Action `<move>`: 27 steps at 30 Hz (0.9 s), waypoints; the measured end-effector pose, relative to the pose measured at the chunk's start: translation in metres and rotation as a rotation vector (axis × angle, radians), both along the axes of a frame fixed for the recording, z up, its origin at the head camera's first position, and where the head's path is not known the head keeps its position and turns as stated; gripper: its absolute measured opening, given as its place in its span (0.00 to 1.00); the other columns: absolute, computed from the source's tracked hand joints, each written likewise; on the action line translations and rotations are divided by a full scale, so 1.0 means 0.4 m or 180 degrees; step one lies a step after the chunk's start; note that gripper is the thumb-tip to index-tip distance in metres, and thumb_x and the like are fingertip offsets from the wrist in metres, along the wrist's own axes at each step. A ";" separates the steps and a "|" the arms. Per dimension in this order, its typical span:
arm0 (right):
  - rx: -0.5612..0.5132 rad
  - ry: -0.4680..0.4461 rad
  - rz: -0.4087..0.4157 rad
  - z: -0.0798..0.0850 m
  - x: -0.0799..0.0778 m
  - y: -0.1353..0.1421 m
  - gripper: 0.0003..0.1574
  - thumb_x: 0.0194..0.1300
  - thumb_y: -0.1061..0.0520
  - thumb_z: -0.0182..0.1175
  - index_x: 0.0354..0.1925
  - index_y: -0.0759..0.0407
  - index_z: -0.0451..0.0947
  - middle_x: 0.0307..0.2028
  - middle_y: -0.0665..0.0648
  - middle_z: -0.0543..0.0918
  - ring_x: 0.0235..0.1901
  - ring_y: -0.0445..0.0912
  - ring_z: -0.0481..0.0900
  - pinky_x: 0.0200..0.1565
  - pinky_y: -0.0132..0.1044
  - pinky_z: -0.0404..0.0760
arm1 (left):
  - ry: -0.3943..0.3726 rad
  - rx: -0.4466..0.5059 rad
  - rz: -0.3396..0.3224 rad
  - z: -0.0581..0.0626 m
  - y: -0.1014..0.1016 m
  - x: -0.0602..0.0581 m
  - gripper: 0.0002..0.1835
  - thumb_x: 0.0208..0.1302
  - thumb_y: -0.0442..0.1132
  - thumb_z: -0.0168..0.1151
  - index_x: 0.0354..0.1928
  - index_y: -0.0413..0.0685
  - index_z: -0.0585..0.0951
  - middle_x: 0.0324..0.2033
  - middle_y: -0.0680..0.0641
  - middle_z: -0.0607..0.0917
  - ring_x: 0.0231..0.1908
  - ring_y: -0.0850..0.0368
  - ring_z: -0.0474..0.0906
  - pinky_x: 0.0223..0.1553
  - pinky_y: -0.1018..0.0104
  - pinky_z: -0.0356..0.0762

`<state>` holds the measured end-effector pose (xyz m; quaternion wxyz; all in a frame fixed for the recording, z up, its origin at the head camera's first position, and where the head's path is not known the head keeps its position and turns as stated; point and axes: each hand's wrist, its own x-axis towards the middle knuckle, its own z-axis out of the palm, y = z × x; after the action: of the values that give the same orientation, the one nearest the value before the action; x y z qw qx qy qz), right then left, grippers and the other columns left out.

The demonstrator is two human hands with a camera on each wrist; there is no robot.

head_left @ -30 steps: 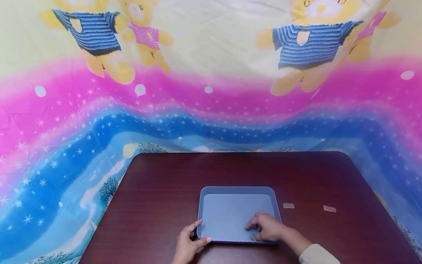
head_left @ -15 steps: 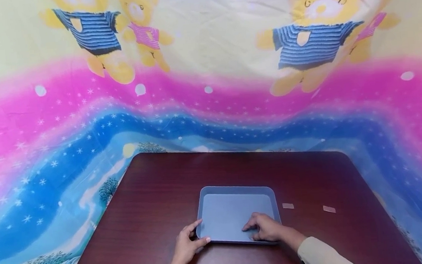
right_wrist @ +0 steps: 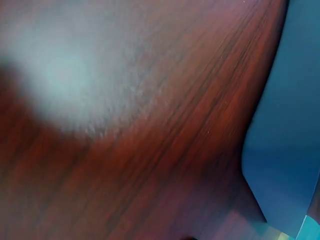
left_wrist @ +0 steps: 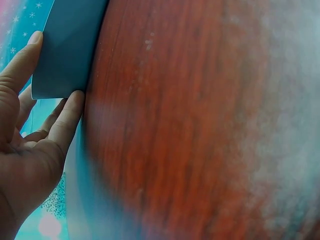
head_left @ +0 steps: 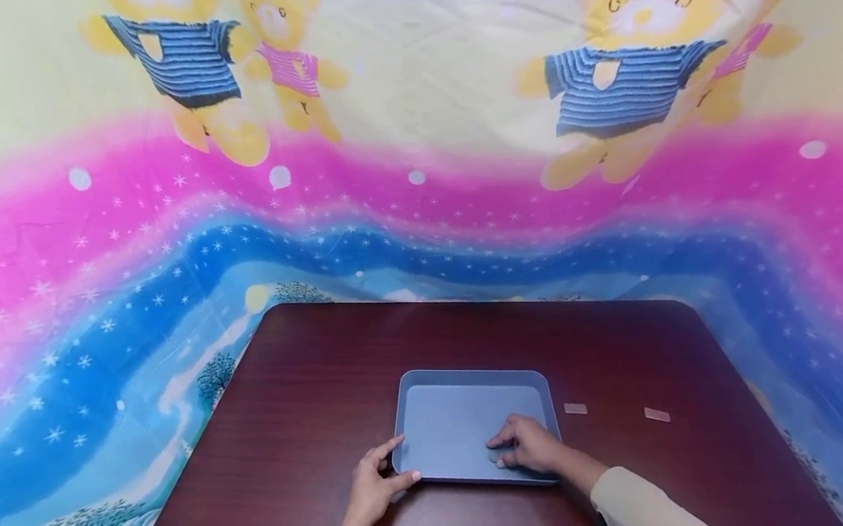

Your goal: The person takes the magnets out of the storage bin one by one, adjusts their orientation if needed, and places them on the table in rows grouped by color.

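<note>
A shallow blue-grey tray [head_left: 451,432] lies on the brown table. My left hand [head_left: 369,489] holds its near left corner, index fingertip at the left rim and thumb at the front side. The left wrist view shows the thumb [left_wrist: 70,117] against the lower edge of the tray wall [left_wrist: 70,55] and a fingertip up at the rim. Over the front right part of the tray is my right hand [head_left: 531,445], its fingers bent down close to the tray floor; I cannot tell whether they pinch something. In the right wrist view only the tray's outer wall [right_wrist: 280,125] shows, not the hand.
Two small flat pinkish rectangles lie right of the tray, a nearer one [head_left: 575,408] and a farther one [head_left: 656,414]. The wood-grain table [head_left: 311,373] has rounded far corners. Behind it hangs a cloth [head_left: 417,213] printed with bears and snowflakes.
My right hand has shifted slightly left and away from me over the tray, its fingers and thumb changing position a little. The left hand and the tray have stayed in place.
</note>
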<state>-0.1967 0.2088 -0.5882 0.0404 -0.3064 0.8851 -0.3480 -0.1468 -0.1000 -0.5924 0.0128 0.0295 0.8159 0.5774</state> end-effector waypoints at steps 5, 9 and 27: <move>0.0007 0.0044 0.0004 -0.006 -0.012 0.001 0.16 0.46 0.59 0.73 0.37 0.58 0.86 0.30 0.45 0.77 0.31 0.37 0.72 0.32 0.32 0.72 | -0.0011 0.0047 -0.0006 0.001 0.001 0.000 0.36 0.42 0.41 0.77 0.58 0.44 0.76 0.46 0.35 0.76 0.40 0.47 0.77 0.28 0.68 0.77; 0.0047 0.0086 0.0022 -0.009 -0.014 -0.003 0.19 0.46 0.57 0.74 0.40 0.58 0.85 0.31 0.44 0.75 0.31 0.36 0.71 0.32 0.31 0.72 | -0.0021 0.0070 0.0003 0.000 -0.002 0.001 0.36 0.42 0.41 0.77 0.58 0.44 0.76 0.46 0.36 0.76 0.39 0.48 0.77 0.27 0.68 0.77; 0.0176 0.0596 -0.0010 -0.020 0.001 -0.022 0.16 0.48 0.53 0.73 0.36 0.60 0.86 0.29 0.43 0.72 0.29 0.36 0.70 0.31 0.31 0.72 | -0.0051 0.0161 0.0042 0.006 0.000 0.008 0.36 0.43 0.40 0.77 0.58 0.45 0.76 0.45 0.37 0.76 0.41 0.47 0.77 0.28 0.69 0.77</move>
<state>-0.1961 0.2002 -0.5964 -0.0346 -0.3350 0.8947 -0.2933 -0.1436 -0.0999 -0.5901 0.0147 0.0198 0.8010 0.5981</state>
